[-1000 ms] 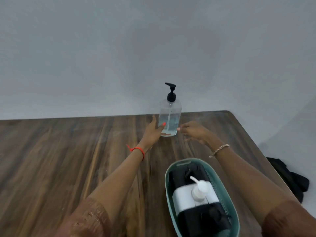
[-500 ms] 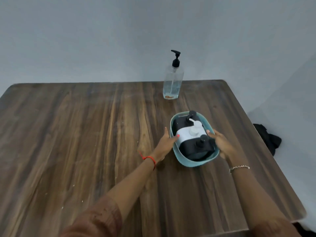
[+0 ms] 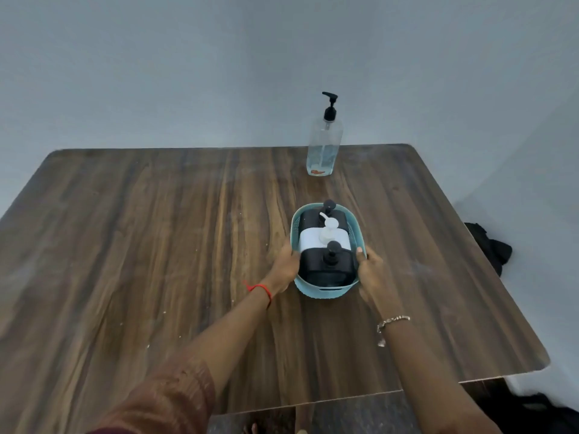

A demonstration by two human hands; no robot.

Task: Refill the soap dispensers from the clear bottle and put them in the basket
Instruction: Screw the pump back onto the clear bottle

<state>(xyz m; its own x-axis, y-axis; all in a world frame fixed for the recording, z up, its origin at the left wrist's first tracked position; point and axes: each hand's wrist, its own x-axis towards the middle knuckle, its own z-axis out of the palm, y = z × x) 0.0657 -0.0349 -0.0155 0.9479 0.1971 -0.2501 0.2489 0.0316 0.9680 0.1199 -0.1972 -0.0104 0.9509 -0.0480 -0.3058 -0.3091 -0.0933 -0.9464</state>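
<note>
A teal oval basket stands on the wooden table, right of centre. Three soap dispensers sit inside it in a row: a black one at the far end, a white one in the middle and a black one nearest me. My left hand grips the basket's left wall and my right hand grips its right wall. The clear bottle with a black pump stands upright near the table's far edge, roughly a third full of liquid.
A dark cloth bundle lies on the floor past the table's right edge. A grey wall stands right behind the table's far edge. Bare toes show below the table's near edge.
Both hands have left the clear bottle and come back to the basket, closing on its two sides. The view has pulled back and up, so more of the table shows.
</note>
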